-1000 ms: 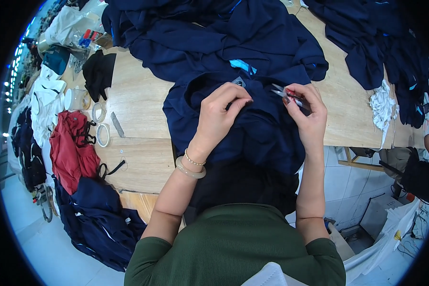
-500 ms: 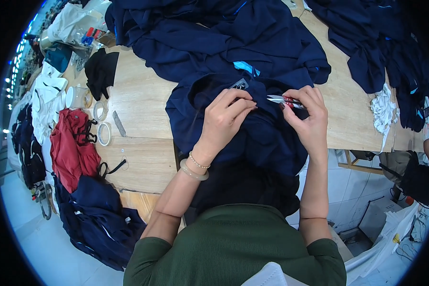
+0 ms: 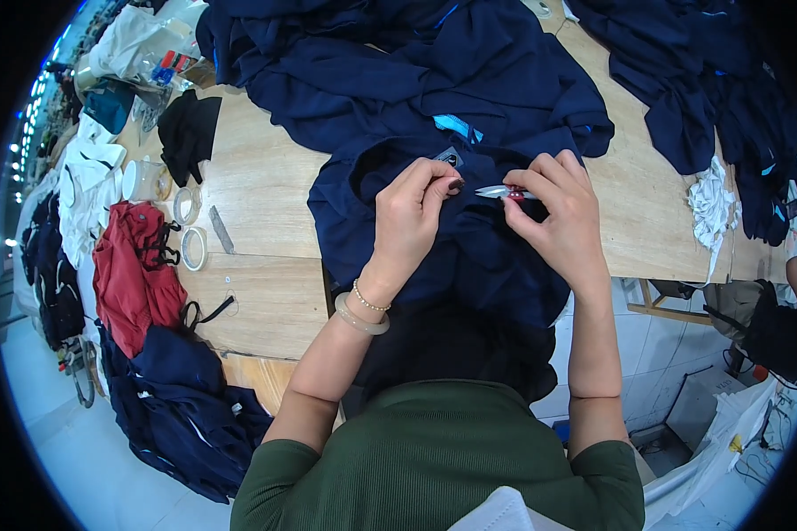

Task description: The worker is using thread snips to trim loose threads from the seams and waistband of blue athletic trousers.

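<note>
1. One navy garment (image 3: 474,252) lies across the near edge of the worktable (image 3: 266,199), below my hands.
2. My left hand (image 3: 406,211): thumb and fingertips pinched together; cannot tell on what.
3. My right hand (image 3: 562,208) grips thread snips (image 3: 492,191), long axis crosswise, tips pointing left at the left fingertips, near but apart.

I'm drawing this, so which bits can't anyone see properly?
- Head view: whether the left hand holds anything; its fingers hide that.
- Head view: handles of the silver-bladed metal snips, mostly covered by the right hand.
- Head view: far end of the dark-navy fabric heap, cut off by the top edge.
- Head view: markings on the small grey label, too small.
</note>
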The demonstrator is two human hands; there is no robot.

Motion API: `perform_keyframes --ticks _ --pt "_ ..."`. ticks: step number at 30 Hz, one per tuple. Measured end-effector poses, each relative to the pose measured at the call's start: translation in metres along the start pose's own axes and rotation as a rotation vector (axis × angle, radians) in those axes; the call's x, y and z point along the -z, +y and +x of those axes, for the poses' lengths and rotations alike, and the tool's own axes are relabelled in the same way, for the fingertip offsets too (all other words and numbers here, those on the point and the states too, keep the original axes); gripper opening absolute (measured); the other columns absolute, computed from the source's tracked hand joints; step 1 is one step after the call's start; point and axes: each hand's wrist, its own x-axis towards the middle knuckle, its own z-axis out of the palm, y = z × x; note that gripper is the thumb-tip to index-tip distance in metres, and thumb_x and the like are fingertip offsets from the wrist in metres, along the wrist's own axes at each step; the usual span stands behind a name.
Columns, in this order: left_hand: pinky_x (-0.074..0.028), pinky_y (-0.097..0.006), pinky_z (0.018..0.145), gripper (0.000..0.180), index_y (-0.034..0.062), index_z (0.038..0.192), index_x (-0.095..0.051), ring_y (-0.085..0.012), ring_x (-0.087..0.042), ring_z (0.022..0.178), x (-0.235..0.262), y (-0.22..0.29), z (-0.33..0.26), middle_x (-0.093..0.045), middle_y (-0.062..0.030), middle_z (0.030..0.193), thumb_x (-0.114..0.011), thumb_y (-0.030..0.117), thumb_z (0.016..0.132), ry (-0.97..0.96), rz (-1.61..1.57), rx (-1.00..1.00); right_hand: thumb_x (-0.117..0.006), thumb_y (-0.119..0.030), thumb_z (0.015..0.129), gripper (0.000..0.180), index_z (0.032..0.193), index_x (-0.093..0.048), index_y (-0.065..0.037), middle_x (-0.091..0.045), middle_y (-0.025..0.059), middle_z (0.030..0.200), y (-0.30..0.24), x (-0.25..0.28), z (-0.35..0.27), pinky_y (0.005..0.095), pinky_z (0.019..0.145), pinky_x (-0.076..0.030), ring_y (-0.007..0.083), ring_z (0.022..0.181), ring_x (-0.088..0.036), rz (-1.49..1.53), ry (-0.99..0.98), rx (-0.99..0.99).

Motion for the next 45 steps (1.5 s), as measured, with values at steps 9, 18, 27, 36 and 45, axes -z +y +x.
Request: perform_keyframes --ticks 9,18,27,36,45 --pt "-0.055 -0.024 0.066 0.003 -0.0049 0.093 -0.064 -0.0158 -0.070 0.073 0.002 0.003 0.003 -0.068 -0.0093 0.083 -0.060 -0.006 0.093 0.022 -0.023 0.017 -0.076 -0.011 0.072 0.016 0.086 -0.070 -0.007 -0.057 0.0025 0.084 -0.006 -0.002 0.007 0.0320 0.072 -0.041 0.0200 0.084 -0.052 -0.090 -0.046 0.061" --pt "-0.053 -0.026 0.080 0.008 -0.0050 0.098 -0.065 -0.0141 -0.067 0.086 0.015 -0.005 0.000 -0.068 -0.0093 0.092 -0.062 0.002 0.096 0.006 -0.070 0.070 -0.073 -0.012 0.080 0.017 0.094 -0.069 -0.004 -0.059 0.0031 0.089 -0.002 -0.006 0.007 0.0281 0.074 -0.044 0.0161 0.084 -0.056 0.251 0.113 -0.119" --pt "-0.041 -0.037 0.102 0.067 0.0061 0.133 -0.051 -0.0274 -0.057 0.114 0.004 0.007 -0.003 -0.061 -0.0113 0.117 -0.082 0.008 0.074 -0.286 0.246 0.062 -0.069 -0.011 0.093 0.015 0.103 -0.068 0.001 -0.058 -0.0036 0.084 0.028 -0.029 -0.029 0.0162 0.073 -0.040 0.0031 0.073 -0.045 0.872 0.118 -0.553" --pt "-0.036 -0.038 0.106 0.076 0.0092 0.134 -0.047 -0.0276 -0.056 0.114 0.006 0.005 -0.021 -0.062 -0.0101 0.117 -0.080 -0.003 0.067 -0.249 0.146 -0.023 -0.079 0.001 0.073 0.043 0.114 -0.069 -0.006 -0.059 0.0092 0.089 -0.023 -0.036 -0.022 0.0298 0.065 -0.049 0.0196 0.075 -0.061 0.503 0.178 -0.119" --pt "-0.040 -0.036 0.109 0.081 0.0090 0.138 -0.040 -0.0252 -0.055 0.125 0.015 0.004 -0.024 -0.058 -0.0103 0.125 -0.081 -0.003 0.069 -0.291 0.229 0.092 -0.062 -0.008 0.098 0.014 0.095 -0.070 0.002 -0.070 0.0066 0.089 0.026 -0.011 -0.023 0.0240 0.083 -0.053 0.0112 0.086 -0.066 0.768 0.759 -0.640"
